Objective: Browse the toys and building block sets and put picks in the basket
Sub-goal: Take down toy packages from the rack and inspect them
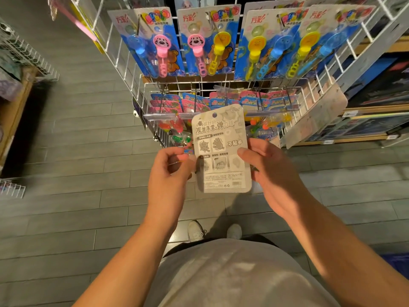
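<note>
I see both hands raised in front of a white wire display rack (137, 85), holding a grey printed cardboard toy package (221, 151) with its back side, covered in text and small diagrams, turned toward the camera. My left hand (170, 173) pinches the card's left edge between thumb and curled fingers; my right hand (272, 173) grips the right edge, thumb laid across the card's face. The card stands upright, just near of the rack's lower row of hooks, where small pink and blue carded toys (199, 100) hang. On the far upper row hang blue carded bubble wand sets (210, 43) with pink, yellow and blue wands. Further right stand wooden shelves with dark boxes (380, 85). Grey plank flooring (77, 151) lies below, and I cannot find a basket in view.
</note>
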